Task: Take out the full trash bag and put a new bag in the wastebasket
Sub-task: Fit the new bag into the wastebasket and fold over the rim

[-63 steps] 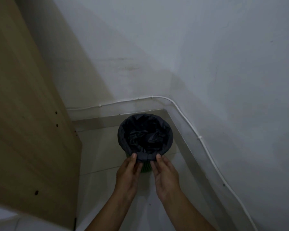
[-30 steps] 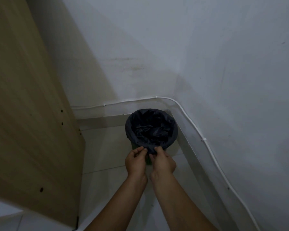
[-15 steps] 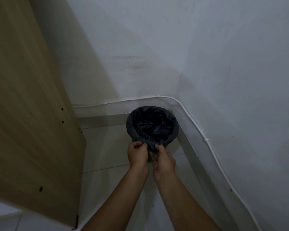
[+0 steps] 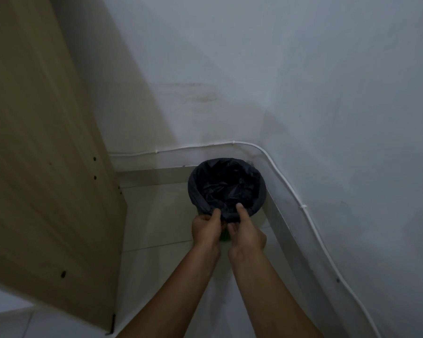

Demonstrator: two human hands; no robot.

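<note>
The head view looks steeply down into a dim corner of a room. A wastebasket (image 4: 225, 236) stands on the pale tiled floor (image 4: 156, 220) right in that corner, close to both walls; only a sliver of its green side shows, low between the two hands. A dark bag (image 4: 226, 185) lines it, the edge folded out over the rim all the way round, the inside crumpled and black so nothing of any contents can be made out. Both hands work at the near edge of the rim, side by side and almost touching. The left hand (image 4: 205, 229) has its fingers curled, with the thumb pressed onto a gathered fold of the bag at the rim, so it pinches the plastic. The right hand (image 4: 248, 231) also grips that bunched edge: its thumb lies up over the folded band and its fingers curl in beneath it. Between the two thumbs the bag is drawn into a small puckered bunch, while the rest of the band sits smooth round the rim. Both bare forearms reach in from the bottom of the frame. To the left a light wooden panel (image 4: 42, 142) with a few small holes stands on the floor, well apart from the wastebasket. A thin white cable (image 4: 310, 220) is clipped along the base of both walls (image 4: 303, 81), bending round the corner just behind the wastebasket.
</note>
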